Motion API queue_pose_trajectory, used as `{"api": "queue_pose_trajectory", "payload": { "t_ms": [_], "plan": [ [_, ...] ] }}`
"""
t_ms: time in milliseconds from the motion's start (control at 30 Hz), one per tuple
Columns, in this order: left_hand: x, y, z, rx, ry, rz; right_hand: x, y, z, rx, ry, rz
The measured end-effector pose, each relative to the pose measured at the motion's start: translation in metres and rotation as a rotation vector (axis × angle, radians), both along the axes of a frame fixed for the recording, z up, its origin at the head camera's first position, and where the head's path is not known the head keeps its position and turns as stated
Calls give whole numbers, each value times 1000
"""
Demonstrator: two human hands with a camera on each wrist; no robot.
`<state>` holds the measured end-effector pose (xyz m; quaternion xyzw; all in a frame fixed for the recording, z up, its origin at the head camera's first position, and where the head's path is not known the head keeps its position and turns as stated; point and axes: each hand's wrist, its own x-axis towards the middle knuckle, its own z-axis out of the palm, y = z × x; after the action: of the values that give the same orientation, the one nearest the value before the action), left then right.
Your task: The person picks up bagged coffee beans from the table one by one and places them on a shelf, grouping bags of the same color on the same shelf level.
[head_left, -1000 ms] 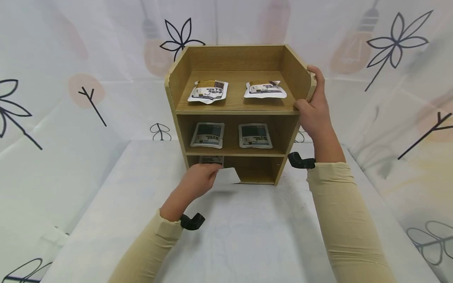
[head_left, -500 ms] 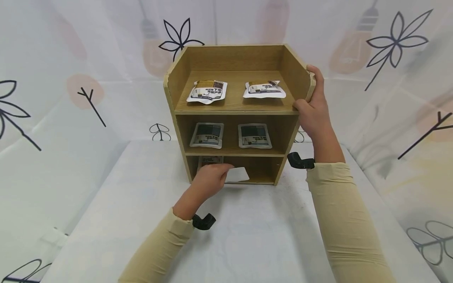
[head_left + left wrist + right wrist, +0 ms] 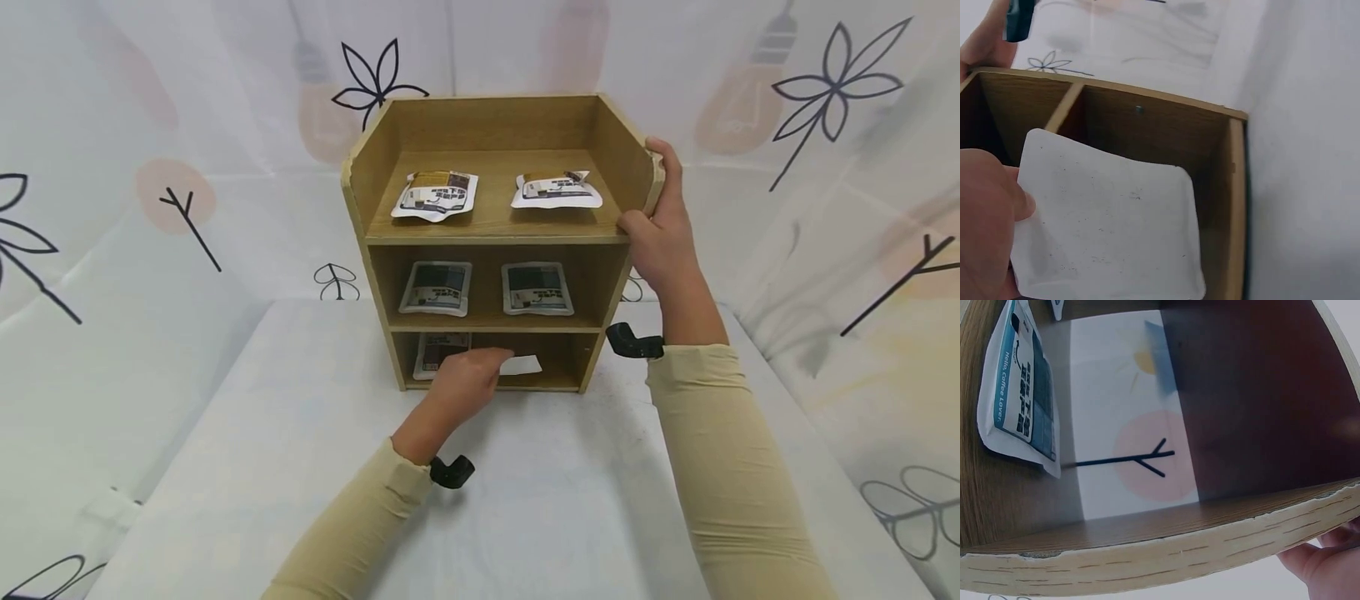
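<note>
A small wooden shelf (image 3: 495, 240) with three levels stands on the white-covered table. My left hand (image 3: 467, 382) pinches a flat white pouch (image 3: 1110, 219) by one edge, at the front of the bottom level. Its plain white side faces the left wrist camera; its other side is hidden. My right hand (image 3: 663, 237) grips the upper right side panel, thumb at the front. Behind my left hand, another pouch (image 3: 435, 354) leans at the left of the bottom level, partly covered.
Two green-labelled pouches, one left (image 3: 437, 288) and one right (image 3: 537, 288), lean on the middle level. On top lie two gold-and-white pouches, left (image 3: 435, 197) and right (image 3: 557, 192). A patterned white cloth (image 3: 225, 100) hangs behind.
My left hand has moved right and slightly forward with the white pouch, to the bottom level's right half. The leaning pouch behind it shows more. My right hand keeps its grip.
</note>
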<state>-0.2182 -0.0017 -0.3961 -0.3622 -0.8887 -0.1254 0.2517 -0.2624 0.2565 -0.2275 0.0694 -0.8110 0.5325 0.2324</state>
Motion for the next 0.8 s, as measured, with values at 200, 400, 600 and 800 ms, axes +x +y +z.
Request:
{"api": "queue_pose_trajectory", "payload": {
  "t_ms": [200, 400, 600, 800],
  "plan": [
    [2, 5, -8, -57, -7, 6, -1, 0, 0, 10, 1, -8],
    [3, 12, -15, -124, -86, -22, -1, 0, 0, 7, -1, -8],
    [-1, 18, -25, -157, -176, -28, -1, 0, -1, -4, 3, 3],
    [-11, 25, -36, -196, -238, -24, -1, 0, 0, -9, 11, 11]
  ]
}}
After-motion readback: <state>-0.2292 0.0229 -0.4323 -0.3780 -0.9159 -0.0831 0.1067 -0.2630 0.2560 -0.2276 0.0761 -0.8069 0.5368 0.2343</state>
